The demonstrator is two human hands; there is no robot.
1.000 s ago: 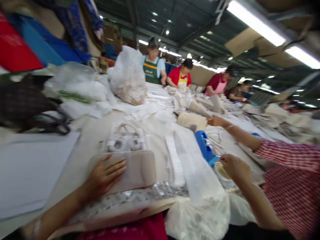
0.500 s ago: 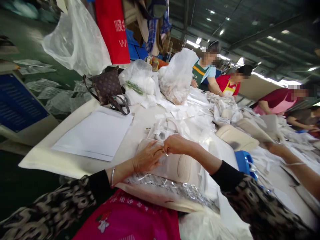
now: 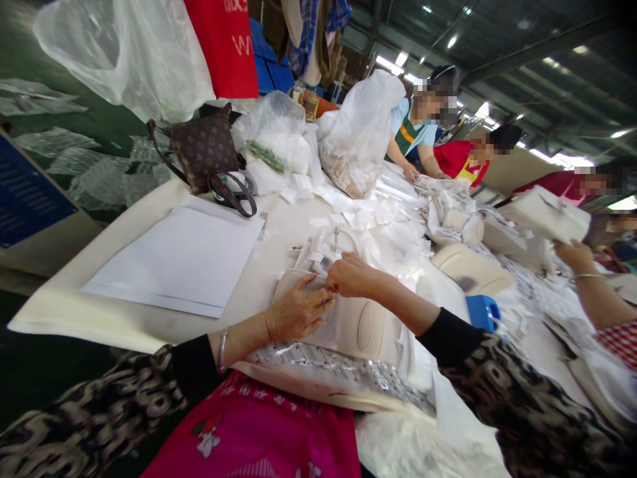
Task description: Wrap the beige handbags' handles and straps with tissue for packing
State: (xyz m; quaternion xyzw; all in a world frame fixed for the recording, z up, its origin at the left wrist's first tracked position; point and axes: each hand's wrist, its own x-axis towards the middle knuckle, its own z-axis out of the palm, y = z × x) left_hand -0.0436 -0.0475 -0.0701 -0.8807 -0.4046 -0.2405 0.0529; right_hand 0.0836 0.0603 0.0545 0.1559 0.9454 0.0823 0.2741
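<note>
Table (image 3: 54, 317) — L hand (image 3: 298, 309), R hand (image 3: 354, 276) at beige padded panel (image 3: 361, 328)

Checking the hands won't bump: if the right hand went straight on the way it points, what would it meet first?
Probably the left hand's fingers, just ahead of the right hand above the beige padded piece. Depth is hard to judge here, so they may already be touching.

Long sleeves (image 3: 522, 385), swirly black, brown and cream print, plain black cuffs (image 3: 448, 332). Magenta garment (image 3: 249, 425) in front, small white flower motif (image 3: 208, 441). Thin silver bangle (image 3: 222, 348) on left wrist. Left hand (image 3: 298, 309), right hand (image 3: 354, 275) bare.
</note>
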